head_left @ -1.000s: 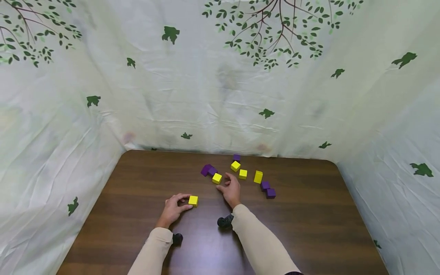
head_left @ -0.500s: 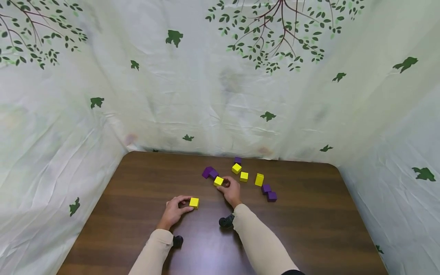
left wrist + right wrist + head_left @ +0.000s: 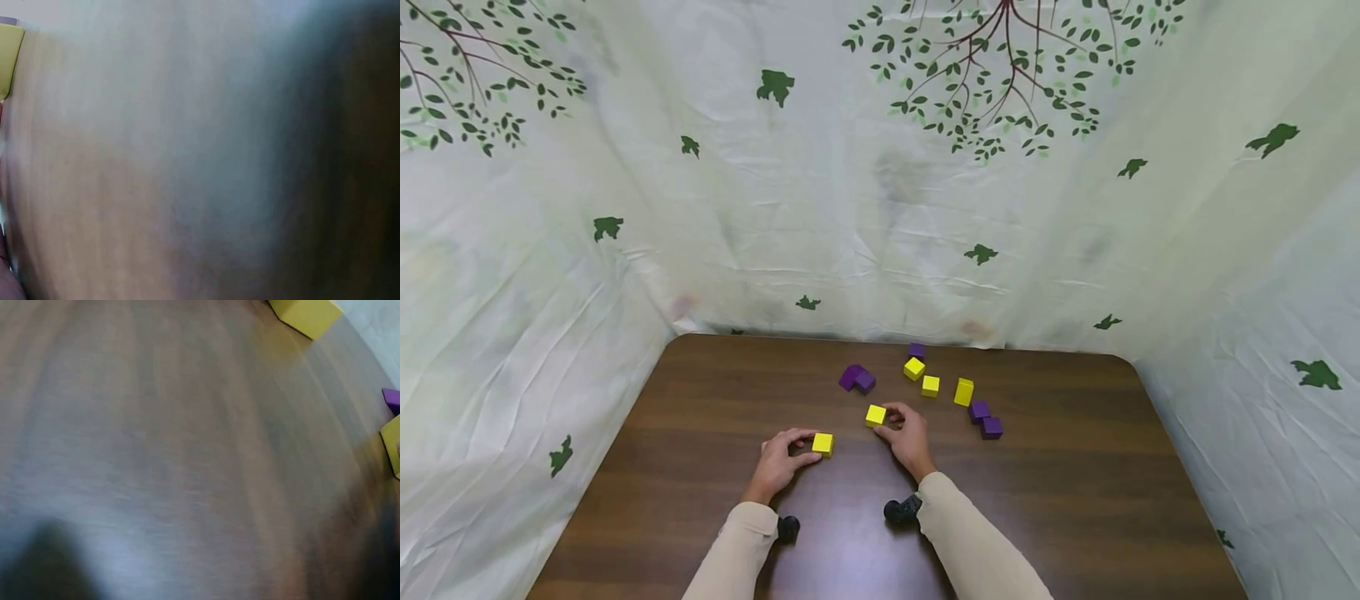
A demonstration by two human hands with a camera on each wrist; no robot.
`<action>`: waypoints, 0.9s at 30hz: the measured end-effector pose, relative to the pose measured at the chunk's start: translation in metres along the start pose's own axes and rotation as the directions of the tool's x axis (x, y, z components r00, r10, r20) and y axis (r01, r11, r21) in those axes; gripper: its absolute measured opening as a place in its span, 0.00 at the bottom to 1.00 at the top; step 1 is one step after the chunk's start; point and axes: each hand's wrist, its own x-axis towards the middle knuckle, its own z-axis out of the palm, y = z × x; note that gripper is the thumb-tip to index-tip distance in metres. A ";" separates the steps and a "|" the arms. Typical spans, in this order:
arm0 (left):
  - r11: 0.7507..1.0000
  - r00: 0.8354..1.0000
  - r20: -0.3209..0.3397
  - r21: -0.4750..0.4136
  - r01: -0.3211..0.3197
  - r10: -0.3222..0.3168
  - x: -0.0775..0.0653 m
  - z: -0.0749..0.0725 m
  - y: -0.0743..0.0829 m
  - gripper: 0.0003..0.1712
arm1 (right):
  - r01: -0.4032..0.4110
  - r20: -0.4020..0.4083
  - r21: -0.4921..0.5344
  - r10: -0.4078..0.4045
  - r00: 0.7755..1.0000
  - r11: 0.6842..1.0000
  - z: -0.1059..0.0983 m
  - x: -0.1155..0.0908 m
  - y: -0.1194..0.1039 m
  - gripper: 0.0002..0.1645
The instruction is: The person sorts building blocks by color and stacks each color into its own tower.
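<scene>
My left hand (image 3: 780, 467) pinches a yellow cube (image 3: 823, 445) between thumb and fingers, low at the middle of the table. To its right and slightly farther away, my right hand (image 3: 910, 439) pinches another yellow cube (image 3: 876, 416), a short gap from the first. The left wrist view catches only part of a yellow block (image 3: 9, 57) at its left edge. In the right wrist view, one yellow cube (image 3: 306, 315) shows at the top and part of a second yellow block (image 3: 390, 445) at the right edge, a fingertip barely visible against it.
Two purple cubes (image 3: 857, 380) touch beyond my right hand. Farther right stand yellow cubes (image 3: 930, 386), a taller yellow block (image 3: 964, 392), a purple cube (image 3: 916, 351) near the far edge and a purple pair (image 3: 985, 419). Patterned cloth (image 3: 880, 208) surrounds the brown table (image 3: 737, 375).
My right hand has closed on the yellow cube beside the purple pair and drawn it toward me, away from that pair. The left hand and its cube have stayed put.
</scene>
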 end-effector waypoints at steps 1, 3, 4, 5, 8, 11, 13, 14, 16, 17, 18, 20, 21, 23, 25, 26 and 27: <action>1.000 1.000 -0.001 -0.002 0.002 -0.002 0.000 0.000 0.000 0.19 | 0.006 0.001 -0.001 -0.006 1.000 1.000 0.000 -0.003 0.000 0.22; 1.000 1.000 -0.002 -0.006 0.004 -0.004 -0.001 0.001 -0.001 0.19 | 0.009 0.004 0.001 -0.009 1.000 1.000 0.002 -0.009 0.000 0.22; 1.000 1.000 -0.003 -0.006 0.004 -0.004 -0.001 0.001 -0.002 0.19 | 0.019 0.004 -0.002 -0.019 1.000 1.000 0.002 -0.012 0.000 0.22; 1.000 1.000 -0.003 -0.008 0.005 -0.005 -0.001 0.001 -0.002 0.19 | 0.023 0.005 -0.002 -0.023 1.000 1.000 0.003 -0.015 -0.001 0.22; 1.000 1.000 -0.003 -0.002 0.000 0.000 -0.001 0.001 -0.003 0.20 | 0.033 0.007 -0.004 -0.033 0.999 0.999 0.005 -0.023 -0.004 0.22; 1.000 1.000 0.003 0.001 -0.004 0.004 -0.001 0.001 -0.004 0.20 | 0.049 0.009 -0.013 -0.049 0.999 0.999 0.009 -0.031 -0.007 0.21; 1.000 1.000 0.008 0.005 -0.003 0.003 -0.001 0.001 -0.004 0.20 | 0.062 0.016 -0.029 -0.061 0.998 0.998 0.013 -0.035 -0.007 0.21; 1.000 1.000 0.009 0.006 -0.001 0.001 -0.001 0.000 -0.004 0.20 | 0.073 0.018 -0.040 -0.072 0.997 0.997 0.015 -0.037 -0.007 0.21; 1.000 1.000 0.009 0.007 -0.001 0.001 -0.001 0.000 -0.004 0.21 | 0.091 0.023 -0.066 -0.089 0.996 0.994 0.018 -0.040 -0.007 0.22; 1.000 1.000 0.008 0.010 0.000 0.000 -0.001 0.000 -0.004 0.21 | 0.100 0.026 -0.078 -0.098 0.995 0.992 0.019 -0.041 -0.007 0.22; 1.000 1.000 0.008 0.012 0.001 -0.001 -0.001 0.000 -0.004 0.21 | 0.104 0.030 -0.091 -0.102 0.994 0.990 0.020 -0.042 -0.007 0.22; 1.000 1.000 0.006 0.018 0.000 0.000 -0.002 0.000 -0.003 0.20 | 0.116 0.034 -0.113 -0.113 0.993 0.987 0.022 -0.043 -0.008 0.22; 1.000 1.000 0.004 0.019 -0.001 0.001 -0.002 0.000 -0.003 0.20 | 0.117 0.035 -0.120 -0.114 0.993 0.986 0.023 -0.043 -0.009 0.22; 1.000 1.000 0.001 0.020 -0.007 0.007 -0.003 0.000 -0.003 0.20 | 0.126 0.033 -0.143 -0.122 0.992 0.982 0.025 -0.044 -0.010 0.22; 1.000 1.000 -0.005 0.019 -0.018 0.018 -0.003 0.000 -0.003 0.20 | 0.138 0.030 -0.165 -0.135 0.990 0.977 0.028 -0.044 -0.011 0.22; 1.000 1.000 -0.008 0.017 -0.021 0.021 -0.003 0.000 -0.003 0.20 | 0.147 0.029 -0.179 -0.144 0.989 0.973 0.029 -0.044 -0.012 0.22; 1.000 1.000 -0.011 0.016 -0.024 0.024 -0.003 0.000 -0.003 0.20 | 0.151 0.030 -0.189 -0.147 0.989 0.970 0.030 -0.043 -0.012 0.23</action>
